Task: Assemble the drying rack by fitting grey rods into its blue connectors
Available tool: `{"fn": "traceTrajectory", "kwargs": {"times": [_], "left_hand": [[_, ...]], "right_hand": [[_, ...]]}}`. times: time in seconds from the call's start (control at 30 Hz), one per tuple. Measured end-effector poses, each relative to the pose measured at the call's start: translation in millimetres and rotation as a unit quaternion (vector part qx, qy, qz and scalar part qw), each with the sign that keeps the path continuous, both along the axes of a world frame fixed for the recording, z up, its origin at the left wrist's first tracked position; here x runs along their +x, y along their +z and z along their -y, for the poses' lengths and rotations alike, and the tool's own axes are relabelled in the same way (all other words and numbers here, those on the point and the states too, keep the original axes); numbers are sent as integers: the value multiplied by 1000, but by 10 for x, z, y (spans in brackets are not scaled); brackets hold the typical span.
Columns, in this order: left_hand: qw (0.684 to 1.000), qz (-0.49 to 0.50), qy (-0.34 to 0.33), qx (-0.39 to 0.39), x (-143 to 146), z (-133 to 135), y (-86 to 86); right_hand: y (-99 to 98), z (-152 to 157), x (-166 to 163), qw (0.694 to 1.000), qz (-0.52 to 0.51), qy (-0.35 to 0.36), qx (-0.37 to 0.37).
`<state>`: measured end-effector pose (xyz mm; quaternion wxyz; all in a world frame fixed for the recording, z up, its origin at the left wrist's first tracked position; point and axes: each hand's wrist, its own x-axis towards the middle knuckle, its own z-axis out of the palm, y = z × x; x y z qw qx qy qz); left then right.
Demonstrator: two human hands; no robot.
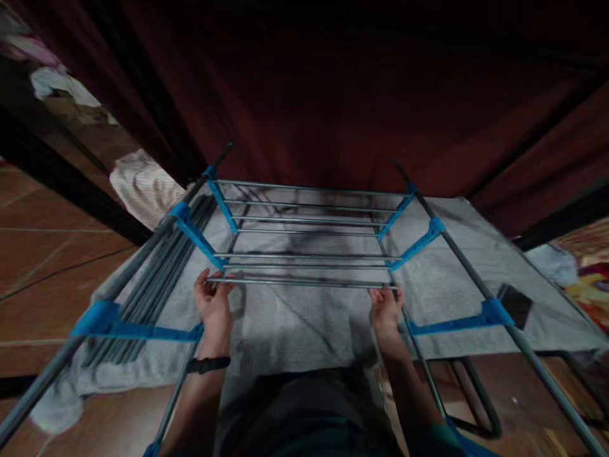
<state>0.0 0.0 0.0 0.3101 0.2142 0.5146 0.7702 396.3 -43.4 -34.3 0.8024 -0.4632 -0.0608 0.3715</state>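
Note:
Across the middle of a rack frame, my left hand (214, 308) pinches one end of a thin metal rod (304, 282). The other end of that rod is in the fingers of my right hand (386, 309). The rod lies level, just nearer to me than the rods (309, 256) that span the blue plastic brackets on both sides. Beside my hands are the left middle bracket (195, 236) and the right middle bracket (416, 244). Closer to me, the left near bracket (137, 327) and right near bracket (457, 321) have no rod between them.
Several loose grey tubes (159, 285) lie on the pale cloth (295, 317) at the left. A dark flat object (516, 304) rests at the right. Dark red curtain (323, 114) hangs behind the rack. A bent black metal frame (485, 400) stands at the lower right.

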Motion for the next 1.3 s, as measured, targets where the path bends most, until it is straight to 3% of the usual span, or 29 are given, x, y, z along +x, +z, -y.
{"fn": "traceTrajectory", "kwargs": {"times": [0.23,0.33,1.0,1.3], "left_hand": [[995,89,31,-33,-8,46,57],[993,114,10,-37,36,69,75],[990,126,-50,-33,229,128,225],[989,127,-63,-46,295,118,181]], "right_hand": [[-49,-5,59,1000,13,5,3],[-60,-1,74,1000,21,9,2],[-135,-3,144,999,17,28,6],[-131,9,132,999,29,29,6]]}}
